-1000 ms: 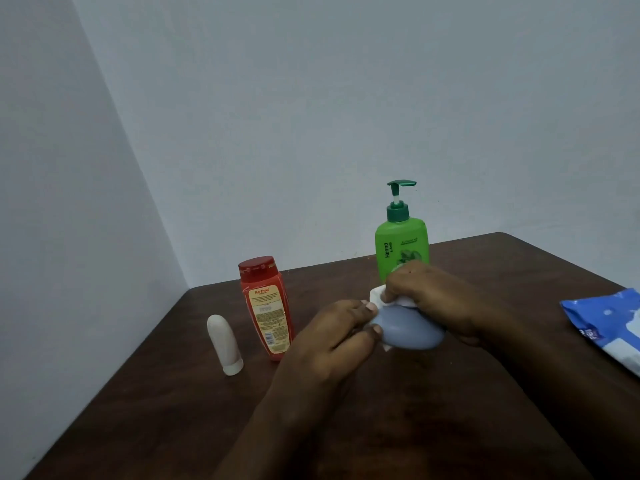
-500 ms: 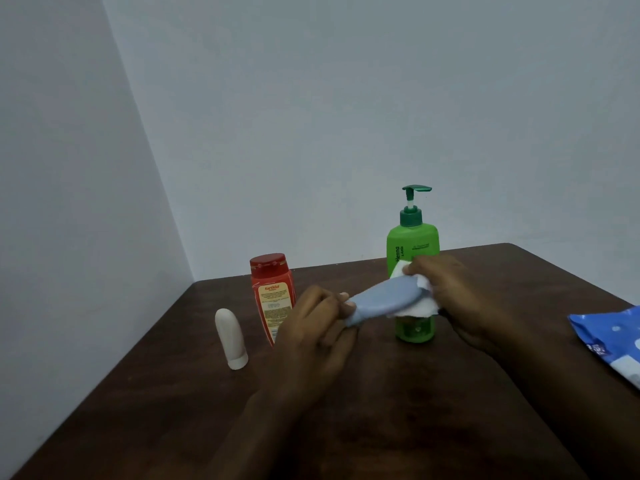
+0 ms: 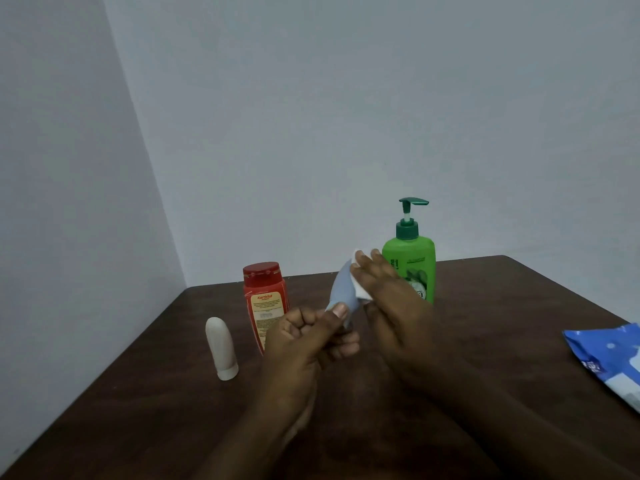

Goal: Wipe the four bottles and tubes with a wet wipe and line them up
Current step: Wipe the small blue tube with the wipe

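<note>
Two forearms reach in from the 6 o'clock edge over a dark brown wooden bench (image 3: 138,393). The left hand (image 3: 311,341) has its grip closed on the lower end of a pale blue tube (image 3: 341,289), thumb on top and fingers curled beneath. It holds the tube off the bench, tilted with its broad end toward 1 o'clock. The tube is smooth, matte and unmarked on the side shown, widening from the pinched end. The right hand (image 3: 391,299), just at 3 o'clock of the tube, lays its fingers over a white wet wipe (image 3: 363,293) with the thumb below, its grip pinching the wipe against the tube's upper part. At 9 o'clock of the hands a small white tube (image 3: 221,348) stands upright on its cap. Just beyond it is a red bottle (image 3: 265,299) with a yellow label, partly hidden by the left hand. Behind the right hand, at 12 o'clock, stands a green pump bottle (image 3: 414,265) with a dark green dispenser. A blue wipes pack (image 3: 609,358) lies at the 3 o'clock edge. Pale grey walls (image 3: 311,116) meet in a corner behind.
</note>
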